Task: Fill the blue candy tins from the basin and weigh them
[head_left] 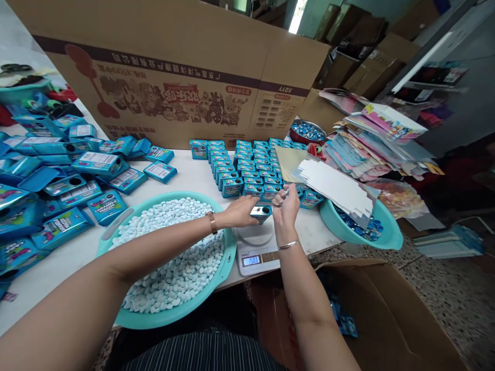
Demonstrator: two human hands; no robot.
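A blue candy tin (261,212) with a dark round opening stands upright on the pan of a white digital scale (247,264), whose display is lit. My left hand (243,212) grips this tin from its left side, fingers reaching behind it. My right hand (286,202) hovers just to the right of the tin, its fingers curled together; what they hold, if anything, is hidden. Under my left forearm, white candies (174,278) fill a large turquoise basin (145,322). Rows of upright blue tins (232,187) stand directly behind the scale.
Loose blue tins (77,180) heap up on the left of the table. A large cardboard box (185,62) walls off the back. To the right, a turquoise basin (394,239) holds small blue pieces under white card (336,188). An open carton (386,309) sits below on the floor.
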